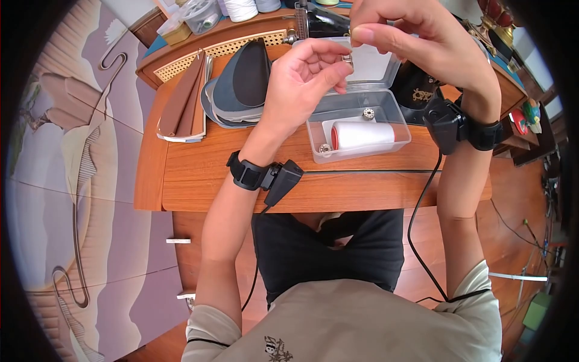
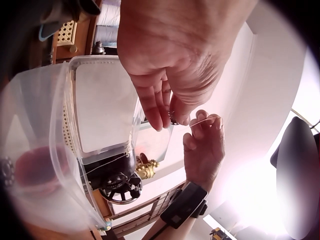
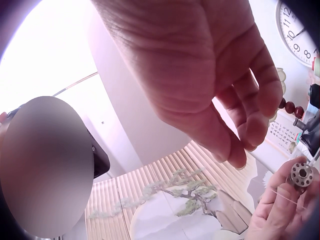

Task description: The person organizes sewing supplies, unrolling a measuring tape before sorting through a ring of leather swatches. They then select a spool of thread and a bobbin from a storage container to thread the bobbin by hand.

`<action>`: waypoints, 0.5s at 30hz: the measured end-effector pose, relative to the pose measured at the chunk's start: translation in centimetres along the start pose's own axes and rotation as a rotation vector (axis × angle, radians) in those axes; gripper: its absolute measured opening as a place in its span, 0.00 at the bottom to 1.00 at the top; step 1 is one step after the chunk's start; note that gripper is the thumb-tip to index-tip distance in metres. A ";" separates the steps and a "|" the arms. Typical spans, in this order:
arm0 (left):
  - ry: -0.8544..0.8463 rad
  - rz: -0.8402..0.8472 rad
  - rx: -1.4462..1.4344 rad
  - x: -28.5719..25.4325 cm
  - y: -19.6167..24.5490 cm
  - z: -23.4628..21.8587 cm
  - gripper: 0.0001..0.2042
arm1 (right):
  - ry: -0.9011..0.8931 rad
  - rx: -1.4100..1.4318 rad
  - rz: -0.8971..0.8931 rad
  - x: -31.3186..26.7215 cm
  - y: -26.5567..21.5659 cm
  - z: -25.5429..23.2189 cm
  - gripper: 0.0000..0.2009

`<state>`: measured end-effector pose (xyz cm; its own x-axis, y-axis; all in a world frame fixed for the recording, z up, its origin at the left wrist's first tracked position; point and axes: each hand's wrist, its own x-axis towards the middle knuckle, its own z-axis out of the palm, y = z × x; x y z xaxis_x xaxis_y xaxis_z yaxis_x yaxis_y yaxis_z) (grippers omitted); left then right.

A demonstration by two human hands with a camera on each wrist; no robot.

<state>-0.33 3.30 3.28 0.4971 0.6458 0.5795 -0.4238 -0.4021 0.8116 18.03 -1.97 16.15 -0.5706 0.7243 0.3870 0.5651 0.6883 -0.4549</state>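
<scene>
My left hand [image 1: 298, 81] pinches a small metal bobbin [image 3: 302, 174] between thumb and fingertips, above the back of a clear plastic box [image 1: 359, 158]. Higher and to its right, my right hand [image 1: 422, 39] has thumb and fingers together on a thin white thread [image 2: 202, 121]. In the right wrist view the thread crosses in front of the left thumb by the bobbin. Inside the box lie a white thread spool [image 1: 365, 136] and two more metal bobbins, one behind the spool [image 1: 368, 113] and one at the front left corner [image 1: 325, 149]. The box's lid stands open behind it.
A black sewing machine [image 1: 416, 105] with a handwheel [image 2: 121, 188] stands right of the box. To the left on the wooden table [image 1: 241, 175] are brown swatches [image 1: 186, 102] and dark grey pieces [image 1: 250, 75]. Thread cones [image 1: 241, 9] line the back ledge.
</scene>
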 end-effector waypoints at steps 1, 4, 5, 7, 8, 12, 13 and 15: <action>0.001 0.000 0.000 0.0 0.0 0.1 0.14 | 0.008 0.012 -0.060 0.1 0.5 0.1 0.07; 0.020 0.030 -0.032 0.0 0.1 0.2 0.13 | 0.015 0.001 -0.077 0.1 0.4 0.1 0.07; 0.026 0.026 -0.033 0.0 0.1 0.1 0.12 | 0.014 -0.022 -0.035 0.1 0.3 0.1 0.08; 0.032 0.024 -0.035 0.0 0.2 0.2 0.12 | 0.046 0.006 -0.120 0.2 1.1 0.2 0.07; 0.066 0.030 -0.057 0.0 0.2 0.3 0.12 | 0.077 0.035 -0.206 0.3 1.3 0.3 0.07; 0.100 0.064 0.002 -0.1 0.1 0.2 0.12 | 0.098 0.112 -0.207 0.3 0.9 0.4 0.06; 0.101 0.065 0.003 0.0 0.1 0.1 0.12 | 0.088 0.071 -0.178 0.3 0.6 0.3 0.06; 0.097 0.092 0.018 0.0 0.1 0.0 0.13 | 0.077 0.030 -0.151 0.3 0.3 0.3 0.05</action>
<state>-0.36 3.28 3.33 0.3804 0.6651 0.6426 -0.4502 -0.4739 0.7568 17.80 -1.61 15.86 -0.5995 0.6144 0.5129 0.4576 0.7889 -0.4102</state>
